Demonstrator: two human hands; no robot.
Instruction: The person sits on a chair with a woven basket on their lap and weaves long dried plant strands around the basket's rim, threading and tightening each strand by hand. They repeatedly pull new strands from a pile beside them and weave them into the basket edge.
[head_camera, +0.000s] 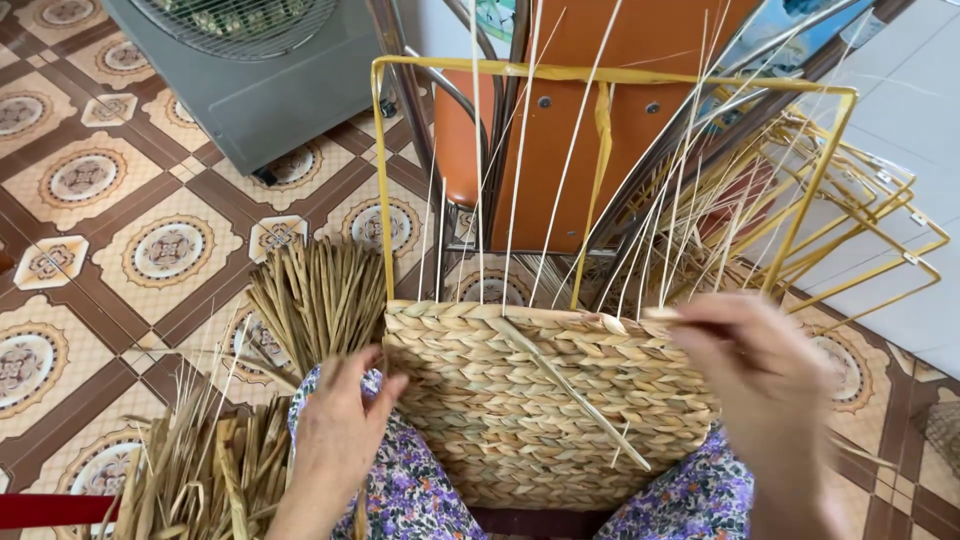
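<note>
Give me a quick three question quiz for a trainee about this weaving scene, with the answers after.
1. True or false: the left hand rests on the left edge of the half-woven straw basket panel.
2. What colour is the rectangular metal wire frame that stands above the weave?
3. Where do the loose bundles of dried reed strips lie: A, on the patterned tiled floor left of the panel; B, on the orange chair?

Key: 1 true. 2 yellow. 3 A.

patterned floor tiles (165, 250), grey fan (250, 70), perhaps.
</note>
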